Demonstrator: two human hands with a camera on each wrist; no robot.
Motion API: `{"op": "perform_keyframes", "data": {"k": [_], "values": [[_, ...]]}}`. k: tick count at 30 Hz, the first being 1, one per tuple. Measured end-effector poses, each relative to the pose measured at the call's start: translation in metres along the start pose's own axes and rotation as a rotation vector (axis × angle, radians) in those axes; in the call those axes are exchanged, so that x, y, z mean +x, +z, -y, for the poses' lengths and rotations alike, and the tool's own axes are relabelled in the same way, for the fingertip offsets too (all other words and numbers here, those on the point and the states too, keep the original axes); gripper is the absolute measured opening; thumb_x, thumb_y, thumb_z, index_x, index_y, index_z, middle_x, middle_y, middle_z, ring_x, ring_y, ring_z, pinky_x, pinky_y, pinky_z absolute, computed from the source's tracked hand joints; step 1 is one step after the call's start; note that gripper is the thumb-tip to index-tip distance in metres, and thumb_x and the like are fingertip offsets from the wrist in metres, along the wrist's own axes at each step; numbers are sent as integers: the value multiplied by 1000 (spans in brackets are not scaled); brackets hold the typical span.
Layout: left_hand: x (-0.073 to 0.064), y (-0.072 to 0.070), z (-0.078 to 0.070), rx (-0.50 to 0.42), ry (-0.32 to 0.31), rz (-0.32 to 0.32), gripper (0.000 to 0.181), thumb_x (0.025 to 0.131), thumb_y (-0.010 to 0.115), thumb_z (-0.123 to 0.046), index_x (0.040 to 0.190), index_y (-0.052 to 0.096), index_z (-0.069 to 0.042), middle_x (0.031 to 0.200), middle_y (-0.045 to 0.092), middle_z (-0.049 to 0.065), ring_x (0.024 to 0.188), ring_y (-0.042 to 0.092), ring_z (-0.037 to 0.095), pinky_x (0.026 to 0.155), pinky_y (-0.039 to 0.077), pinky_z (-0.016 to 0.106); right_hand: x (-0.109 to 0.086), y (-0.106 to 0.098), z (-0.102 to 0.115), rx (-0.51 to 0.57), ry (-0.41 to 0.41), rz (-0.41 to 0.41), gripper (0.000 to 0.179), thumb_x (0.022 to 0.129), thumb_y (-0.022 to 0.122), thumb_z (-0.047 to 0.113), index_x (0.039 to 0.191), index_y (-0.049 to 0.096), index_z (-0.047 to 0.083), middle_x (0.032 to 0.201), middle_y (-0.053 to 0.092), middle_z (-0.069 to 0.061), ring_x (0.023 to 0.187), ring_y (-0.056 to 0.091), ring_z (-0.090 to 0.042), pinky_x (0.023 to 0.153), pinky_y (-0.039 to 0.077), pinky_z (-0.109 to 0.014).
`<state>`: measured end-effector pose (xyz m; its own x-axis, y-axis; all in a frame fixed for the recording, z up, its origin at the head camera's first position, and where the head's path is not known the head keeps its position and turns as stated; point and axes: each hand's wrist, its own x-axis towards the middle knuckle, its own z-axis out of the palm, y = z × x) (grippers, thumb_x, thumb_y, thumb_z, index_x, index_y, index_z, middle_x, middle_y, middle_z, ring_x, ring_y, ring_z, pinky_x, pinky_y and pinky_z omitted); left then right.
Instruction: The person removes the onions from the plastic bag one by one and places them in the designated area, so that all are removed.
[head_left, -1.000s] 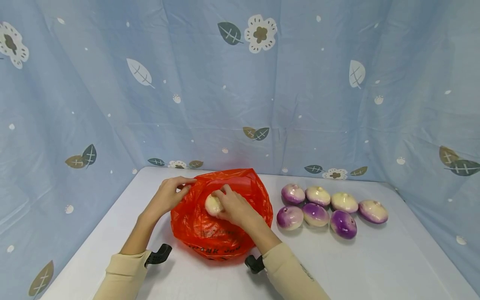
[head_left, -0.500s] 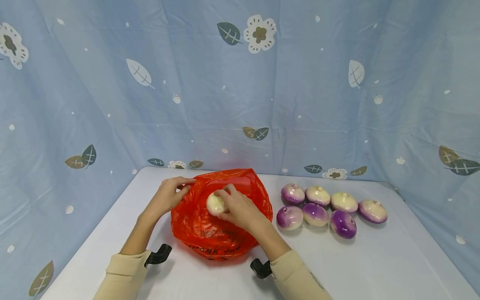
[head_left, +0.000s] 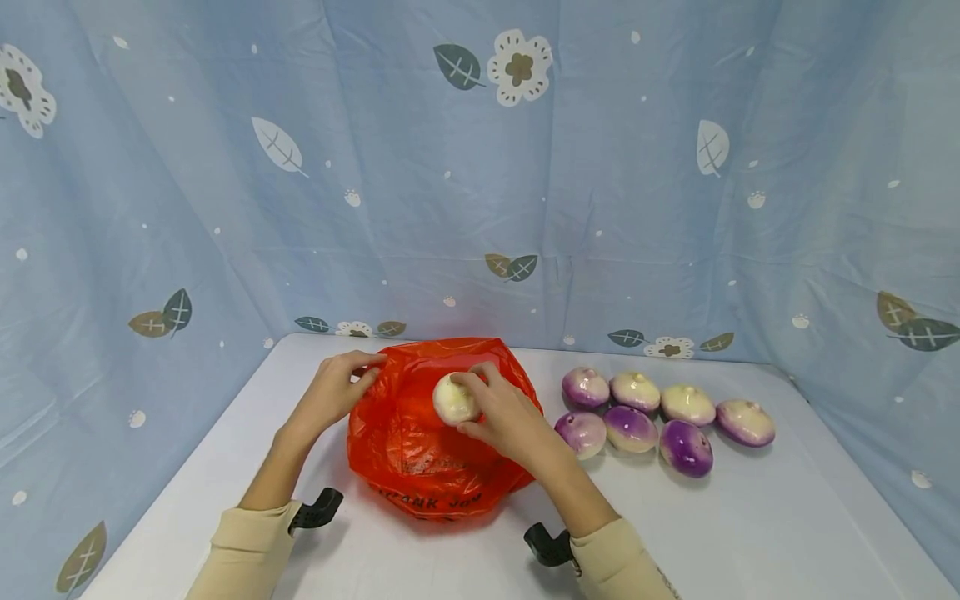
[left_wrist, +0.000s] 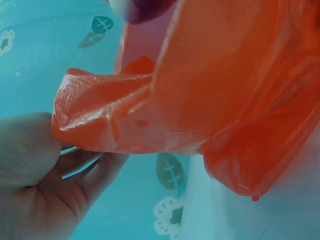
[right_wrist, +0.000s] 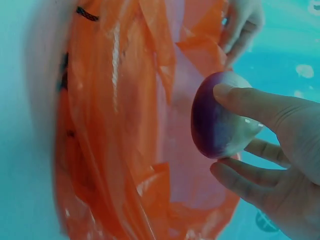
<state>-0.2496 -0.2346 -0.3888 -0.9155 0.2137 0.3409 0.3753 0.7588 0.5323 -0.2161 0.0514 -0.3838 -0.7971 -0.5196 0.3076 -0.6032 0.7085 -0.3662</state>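
My right hand holds a purple-and-white turnip over the mouth of a red plastic bag. In the right wrist view the thumb presses one side of the turnip and the fingertips support it from below. At the bag's left rim my left hand grips the edge. The left wrist view has the bag's rim between the left thumb side and fingers, with the fingertips partly hidden behind the plastic. The bag stands open on the table, and its bottom is out of sight.
Several turnips lie in two rows to the right of the bag on a white table. A blue patterned curtain hangs behind and at the sides. Black wrist mounts stick out from both forearms.
My right hand has lifted the turnip and drawn it to the right, from deeper in the bag's mouth. The left hand stays at the rim, and the bag's right side has shifted slightly.
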Motion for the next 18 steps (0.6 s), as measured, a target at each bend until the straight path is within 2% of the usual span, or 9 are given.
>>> {"op": "perform_keyframes", "data": {"k": [7, 15, 18], "values": [[0, -2, -1, 4, 12, -16, 30, 94, 60, -6, 123, 67, -1, 118, 69, 19, 99, 68, 36, 79, 60, 47, -11, -16, -11, 21, 14, -42, 64, 79, 82, 25, 136, 52, 23, 128, 51, -2, 104, 63, -20, 94, 56, -40], [-1, -1, -2, -4, -12, 14, 29, 95, 60, -8, 123, 67, -2, 119, 69, 19, 100, 66, 36, 78, 61, 45, -28, -31, -25, 50, 88, -51, 64, 81, 80, 25, 138, 51, 26, 131, 51, 0, 112, 61, -20, 96, 55, -42], [-1, -1, -3, 2, -12, 16, 29, 95, 60, -9, 122, 68, -3, 118, 69, 18, 100, 66, 36, 79, 60, 45, -34, -35, -28, 24, 91, -67, 64, 82, 80, 26, 139, 51, 26, 131, 51, -2, 111, 62, -22, 94, 55, -44]]}}
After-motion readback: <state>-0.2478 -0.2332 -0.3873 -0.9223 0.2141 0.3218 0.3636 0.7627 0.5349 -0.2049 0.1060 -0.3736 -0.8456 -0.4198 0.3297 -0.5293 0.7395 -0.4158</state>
